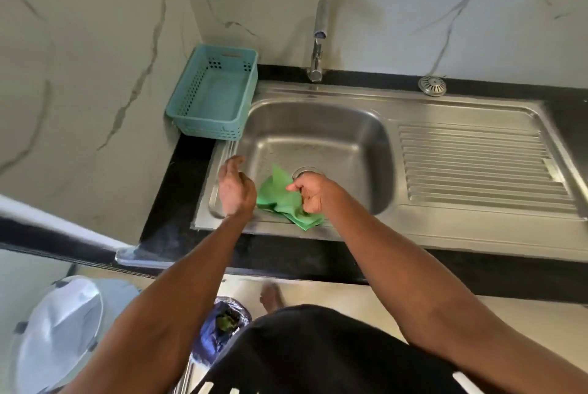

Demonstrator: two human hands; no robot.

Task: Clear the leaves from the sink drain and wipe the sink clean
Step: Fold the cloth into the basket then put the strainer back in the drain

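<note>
Dark shorts (318, 352) fill the near edge; beside them, a blue plastic bag (219, 326) on the floor with green scraps inside. Stainless sink (318, 126), rounded basin, smooth and dull. Right hand (313, 193) over the sink's near side, fingers bunched tight on a crumpled green cloth (280, 199) just beside the round drain (307, 172). Left hand (235, 186) at the sink's left rim, fingers loosely spread, holding nothing. Perforated teal basket (213, 94) on black counter (178, 190), left of sink.
</note>
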